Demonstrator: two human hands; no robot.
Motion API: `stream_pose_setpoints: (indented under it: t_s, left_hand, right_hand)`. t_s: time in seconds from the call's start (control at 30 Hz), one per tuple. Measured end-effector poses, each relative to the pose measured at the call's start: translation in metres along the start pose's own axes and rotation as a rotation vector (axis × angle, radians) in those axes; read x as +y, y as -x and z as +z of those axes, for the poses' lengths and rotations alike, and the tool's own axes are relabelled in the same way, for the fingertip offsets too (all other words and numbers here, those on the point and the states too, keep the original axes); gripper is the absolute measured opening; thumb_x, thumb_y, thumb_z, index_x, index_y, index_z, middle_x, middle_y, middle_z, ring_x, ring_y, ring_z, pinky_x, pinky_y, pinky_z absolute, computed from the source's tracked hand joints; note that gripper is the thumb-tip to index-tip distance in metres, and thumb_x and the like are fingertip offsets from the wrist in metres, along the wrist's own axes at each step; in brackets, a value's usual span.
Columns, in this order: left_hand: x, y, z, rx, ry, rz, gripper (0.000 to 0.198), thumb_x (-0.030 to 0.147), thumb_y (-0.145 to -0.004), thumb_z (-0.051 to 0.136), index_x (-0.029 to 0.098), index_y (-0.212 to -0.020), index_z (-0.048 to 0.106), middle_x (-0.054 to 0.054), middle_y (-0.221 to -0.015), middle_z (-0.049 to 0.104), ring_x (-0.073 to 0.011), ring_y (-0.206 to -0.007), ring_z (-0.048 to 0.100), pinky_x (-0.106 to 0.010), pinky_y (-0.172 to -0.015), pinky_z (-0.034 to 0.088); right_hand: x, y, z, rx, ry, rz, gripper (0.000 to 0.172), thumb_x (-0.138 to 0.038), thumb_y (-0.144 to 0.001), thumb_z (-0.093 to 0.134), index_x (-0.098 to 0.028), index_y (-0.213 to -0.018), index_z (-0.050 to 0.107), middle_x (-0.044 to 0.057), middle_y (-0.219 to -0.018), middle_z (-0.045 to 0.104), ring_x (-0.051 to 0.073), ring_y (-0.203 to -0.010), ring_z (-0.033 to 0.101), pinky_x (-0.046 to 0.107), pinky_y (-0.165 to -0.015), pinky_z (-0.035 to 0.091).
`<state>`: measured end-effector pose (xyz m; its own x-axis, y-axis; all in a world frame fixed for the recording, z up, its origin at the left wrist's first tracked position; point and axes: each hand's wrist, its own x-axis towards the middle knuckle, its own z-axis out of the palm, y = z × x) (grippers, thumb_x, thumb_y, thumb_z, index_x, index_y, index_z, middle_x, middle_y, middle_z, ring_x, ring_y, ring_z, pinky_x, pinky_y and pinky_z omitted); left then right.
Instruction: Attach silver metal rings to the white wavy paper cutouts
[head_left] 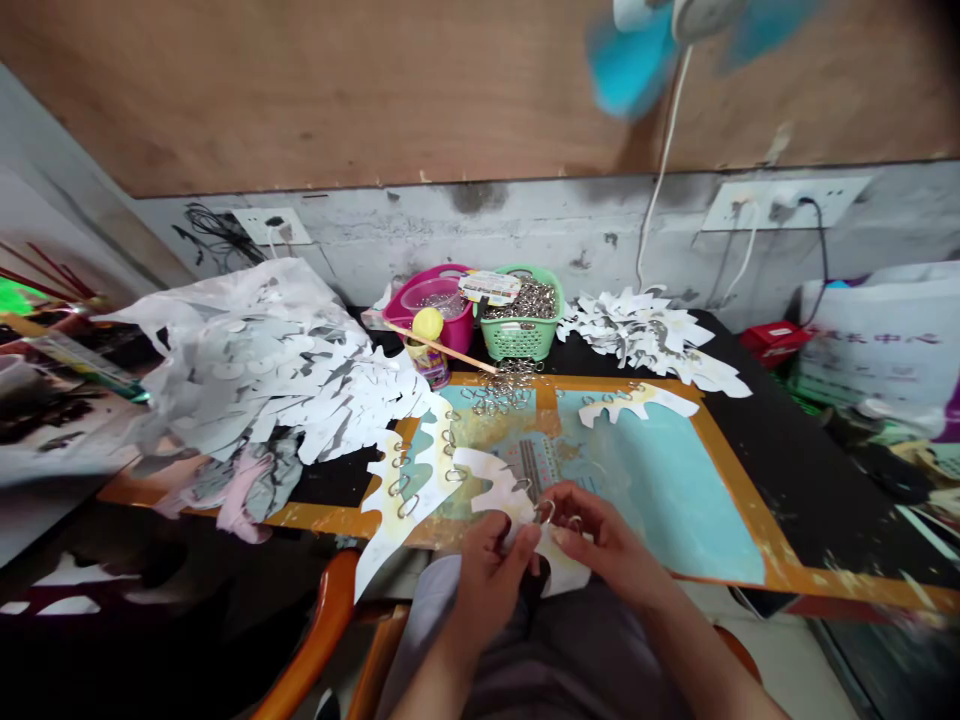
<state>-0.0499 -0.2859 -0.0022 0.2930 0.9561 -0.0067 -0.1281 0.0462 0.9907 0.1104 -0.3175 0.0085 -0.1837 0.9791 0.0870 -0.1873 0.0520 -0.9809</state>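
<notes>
Low at the table's front edge, my left hand [495, 565] pinches a white jagged-edged cut-out [491, 480] that looks like paper or thin sheet. My right hand [600, 535] is closed on the same cut-out's right part, its fingers by a metal ring [549, 512] standing on the edge. Several such rings sit along this piece. To the left, two more white cut-outs [390, 530] with rings lie partly over the table edge. Another ringed cut-out [637, 402] rests on the blue mat [675, 490]. Loose metal rings [502, 392] are heaped at the mat's back edge.
Behind the mat stand a magenta basket [461, 335] and a green basket [525, 340] full of metal rings. A stick [450, 350] lies across a small tin [429, 368]. White cut-outs pile up left [300, 370] and right [645, 335]. A blue fan [630, 60] hangs above.
</notes>
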Motion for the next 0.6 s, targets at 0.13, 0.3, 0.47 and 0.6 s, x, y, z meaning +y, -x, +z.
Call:
stream_pose_setpoints:
  t_s: [0.13,0.3,0.47,0.6]
  left_hand:
    - [-0.004,0.000,0.001,-0.036,-0.161,0.048,0.058,0.060,-0.080,0.063,0.019,-0.051,0.035,0.004,-0.044,0.042,-0.0077,-0.041,0.041,-0.019,-0.041,0.033]
    - [-0.024,0.004,-0.009,-0.161,-0.206,0.200,0.066,0.080,-0.059,0.068,0.016,-0.069,0.061,-0.001,-0.058,0.057,-0.0122,-0.053,0.048,-0.022,-0.046,0.036]
    - [0.010,0.003,-0.024,-0.180,-0.338,0.288,0.022,0.038,-0.091,0.059,0.020,-0.104,0.064,-0.011,-0.116,0.063,-0.0140,-0.069,0.057,-0.026,-0.063,0.047]
    - [0.057,0.014,-0.043,-0.060,-0.336,0.466,0.014,0.025,-0.083,0.067,0.024,-0.097,0.072,-0.011,-0.110,0.066,-0.0275,-0.096,0.062,-0.035,-0.078,0.053]
  right_hand:
    - [0.001,-0.002,0.000,0.034,0.024,-0.021,0.032,-0.052,-0.094,0.058,-0.021,-0.104,0.061,0.006,-0.107,0.057,0.018,-0.089,0.053,0.026,-0.075,0.042]
    - [-0.014,0.005,-0.001,0.179,0.219,0.016,0.031,-0.046,-0.100,0.049,-0.019,-0.086,0.055,-0.001,-0.076,0.051,0.013,-0.069,0.047,0.022,-0.060,0.037]
    - [-0.052,0.009,-0.033,0.154,0.569,-0.073,0.029,-0.043,-0.101,0.046,-0.020,-0.100,0.064,0.002,-0.083,0.060,0.015,-0.074,0.053,0.024,-0.065,0.041]
    - [-0.091,-0.036,-0.101,0.277,0.926,-0.281,0.033,-0.045,-0.099,0.045,-0.022,-0.105,0.069,0.005,-0.095,0.067,0.020,-0.082,0.060,0.030,-0.075,0.047]
